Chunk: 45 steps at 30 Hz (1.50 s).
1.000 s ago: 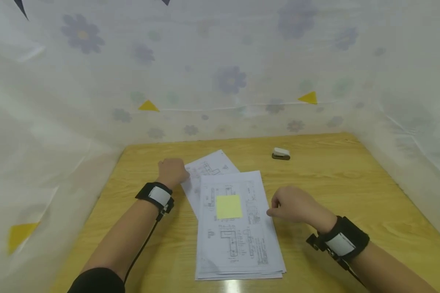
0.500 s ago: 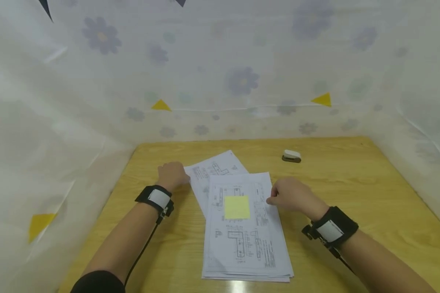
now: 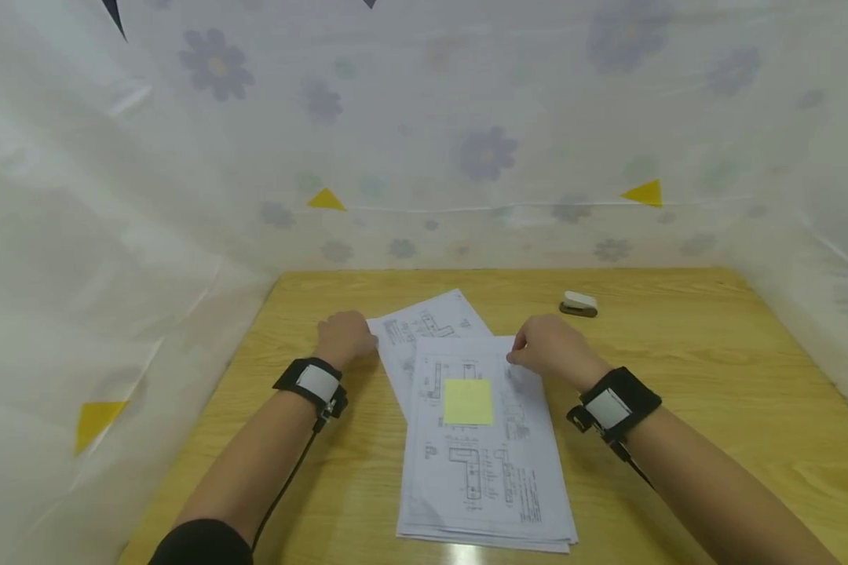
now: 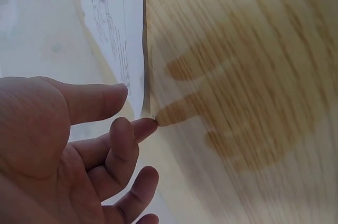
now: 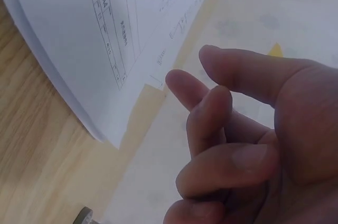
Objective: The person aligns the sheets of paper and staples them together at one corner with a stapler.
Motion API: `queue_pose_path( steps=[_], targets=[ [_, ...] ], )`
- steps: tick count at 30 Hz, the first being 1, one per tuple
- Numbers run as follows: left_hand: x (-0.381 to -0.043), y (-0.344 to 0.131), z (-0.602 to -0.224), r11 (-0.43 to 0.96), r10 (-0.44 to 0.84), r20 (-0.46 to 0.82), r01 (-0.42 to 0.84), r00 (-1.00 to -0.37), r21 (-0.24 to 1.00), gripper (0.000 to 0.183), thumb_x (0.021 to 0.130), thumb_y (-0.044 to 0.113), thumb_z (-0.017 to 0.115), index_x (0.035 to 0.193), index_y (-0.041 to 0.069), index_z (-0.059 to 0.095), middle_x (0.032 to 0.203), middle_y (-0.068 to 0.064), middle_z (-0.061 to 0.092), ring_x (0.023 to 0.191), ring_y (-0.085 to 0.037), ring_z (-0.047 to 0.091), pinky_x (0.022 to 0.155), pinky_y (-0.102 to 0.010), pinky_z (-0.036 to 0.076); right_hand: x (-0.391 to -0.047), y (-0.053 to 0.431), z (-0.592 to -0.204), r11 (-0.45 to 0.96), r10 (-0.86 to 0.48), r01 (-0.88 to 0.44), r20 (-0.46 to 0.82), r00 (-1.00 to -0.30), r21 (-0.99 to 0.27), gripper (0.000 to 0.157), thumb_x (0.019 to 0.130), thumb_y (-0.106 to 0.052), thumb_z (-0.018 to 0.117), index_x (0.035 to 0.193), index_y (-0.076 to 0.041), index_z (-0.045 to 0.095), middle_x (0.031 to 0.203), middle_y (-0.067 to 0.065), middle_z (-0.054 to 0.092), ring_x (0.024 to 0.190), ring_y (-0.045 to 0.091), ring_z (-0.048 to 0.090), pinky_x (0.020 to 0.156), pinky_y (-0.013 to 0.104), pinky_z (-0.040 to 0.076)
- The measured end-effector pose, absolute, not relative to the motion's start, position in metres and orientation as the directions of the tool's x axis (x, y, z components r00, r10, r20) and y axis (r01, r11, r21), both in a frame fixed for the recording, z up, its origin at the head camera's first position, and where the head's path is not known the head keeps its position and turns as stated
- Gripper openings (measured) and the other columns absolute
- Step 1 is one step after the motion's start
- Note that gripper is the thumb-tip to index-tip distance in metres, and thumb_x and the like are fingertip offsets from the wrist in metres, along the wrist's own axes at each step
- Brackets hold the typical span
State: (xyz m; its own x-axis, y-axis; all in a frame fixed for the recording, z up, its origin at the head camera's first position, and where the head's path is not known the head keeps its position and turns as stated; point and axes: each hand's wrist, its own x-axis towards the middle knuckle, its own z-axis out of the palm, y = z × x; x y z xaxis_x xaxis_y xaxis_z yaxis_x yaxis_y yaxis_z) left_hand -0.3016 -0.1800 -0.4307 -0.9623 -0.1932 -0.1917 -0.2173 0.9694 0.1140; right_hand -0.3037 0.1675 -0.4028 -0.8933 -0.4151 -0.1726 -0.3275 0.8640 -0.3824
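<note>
A sheet with printed technical drawings (image 3: 431, 322) lies tilted, partly under a stack of printed papers (image 3: 491, 471). A yellow sticky note (image 3: 468, 402) sits on the stack's upper half. At the tilted sheet's left corner is my left hand (image 3: 346, 341); in the left wrist view its thumb and index finger stand apart, the index fingertip at the table by the paper's corner. My right hand (image 3: 554, 353) hovers by the stack's top right corner, fingers loosely bent; the right wrist view shows a gap between thumb and index finger (image 5: 185, 89), with nothing held.
A small white and dark stapler (image 3: 579, 304) stands on the wooden table (image 3: 707, 392) at the back right. Flower-patterned sheeting (image 3: 424, 157) with yellow triangles hangs behind the table and along both sides. Each wrist wears a strapped camera with a cable.
My right hand has moved up along the stack's right edge to its top right corner. The left hand stays by the tilted sheet. The whole head view has shifted, moving the scene rightward.
</note>
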Motion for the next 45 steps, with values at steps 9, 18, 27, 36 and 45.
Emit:
queue_pose_path(
  steps=[9,18,27,36,45],
  targets=[
    [-0.297,-0.176,-0.433,0.959,-0.201,-0.170,-0.228,-0.965,0.165,0.035,0.094,0.026,0.062,0.062,0.013,0.059,0.071,-0.004,0.060,0.082,-0.030,0.058,0.108,-0.059,0.042,-0.321,0.161,-0.410,0.870,-0.407,-0.317,-0.188,-0.894,-0.377,0.022,0.093,-0.028,0.075,0.098,-0.008,0.082,0.093,0.006,0.077,0.074,0.019,0.063,0.059,0.030,0.047],
    [-0.295,-0.168,-0.433,0.930,-0.215,-0.117,-0.240,-0.970,0.279,0.024,0.097,0.032,0.067,0.102,0.013,0.080,0.107,-0.006,0.077,0.097,-0.028,0.066,0.114,-0.062,0.039,-0.336,0.155,-0.416,0.890,-0.354,-0.244,-0.245,-0.903,-0.385,0.024,0.093,-0.031,0.073,0.100,-0.010,0.082,0.092,0.005,0.075,0.076,0.020,0.062,0.061,0.031,0.047],
    [-0.295,-0.158,-0.435,0.897,-0.232,-0.180,-0.281,-0.956,0.340,0.025,0.092,0.029,0.074,0.075,0.012,0.076,0.069,0.002,0.062,0.064,-0.016,0.054,0.056,-0.028,0.040,-0.346,0.152,-0.420,0.895,-0.326,-0.213,-0.250,-0.911,-0.391,0.026,0.093,-0.028,0.070,0.101,-0.006,0.082,0.088,0.006,0.071,0.074,0.021,0.059,0.060,0.031,0.043],
    [-0.291,-0.154,-0.432,0.926,-0.160,-0.117,-0.190,-0.980,0.326,0.020,0.098,0.029,0.068,0.092,0.011,0.074,0.084,-0.004,0.068,0.073,-0.021,0.059,0.061,-0.031,0.042,-0.347,0.153,-0.422,0.894,-0.302,-0.203,-0.202,-0.932,-0.400,0.024,0.092,-0.024,0.069,0.101,-0.005,0.082,0.097,0.011,0.075,0.075,0.022,0.063,0.057,0.030,0.045],
    [-0.288,-0.146,-0.429,0.889,-0.134,-0.040,-0.138,-0.990,0.437,0.024,0.103,0.028,0.063,0.121,0.016,0.072,0.110,-0.006,0.074,0.077,-0.022,0.059,0.063,-0.030,0.040,-0.349,0.160,-0.424,0.900,-0.284,-0.192,-0.192,-0.939,-0.391,0.028,0.092,-0.022,0.069,0.108,-0.002,0.080,0.108,0.015,0.076,0.080,0.025,0.064,0.063,0.032,0.047]
  ],
)
